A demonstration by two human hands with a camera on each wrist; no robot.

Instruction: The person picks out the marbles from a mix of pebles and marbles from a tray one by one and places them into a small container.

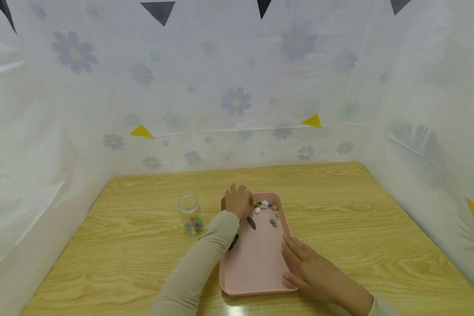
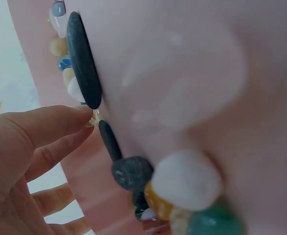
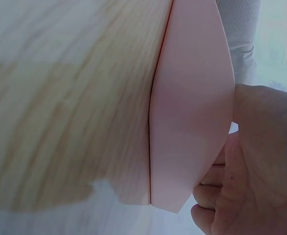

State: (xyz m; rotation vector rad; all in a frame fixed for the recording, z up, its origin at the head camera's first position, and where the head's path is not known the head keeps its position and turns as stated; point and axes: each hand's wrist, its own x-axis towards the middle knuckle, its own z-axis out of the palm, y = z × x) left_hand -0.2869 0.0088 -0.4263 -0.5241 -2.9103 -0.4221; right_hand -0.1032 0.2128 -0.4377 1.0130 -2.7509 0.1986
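My left hand [image 1: 238, 202] reaches over the far left part of a pink tray [image 1: 256, 267]. In the left wrist view its thumb and finger pinch a small clear marble [image 2: 91, 119] with yellow in it. Close by lie a long dark stone [image 2: 83, 58], a shorter dark one [image 2: 110, 140], a rounded grey stone [image 2: 132, 172] and a white stone [image 2: 186, 178]. Along the tray's right side rests my right hand [image 1: 316, 267], fingers straight and touching the rim. Its wrist view shows the tray's outer wall [image 3: 189, 98] beside the palm.
Left of the tray stands an uncovered clear jar [image 1: 188, 213] with several marbles at the bottom. More stones and marbles [image 1: 264, 205] gather at the tray's far right corner. A wooden table [image 1: 339, 197] lies beneath, with white patterned sheeting [image 1: 237, 145] around its back and sides.
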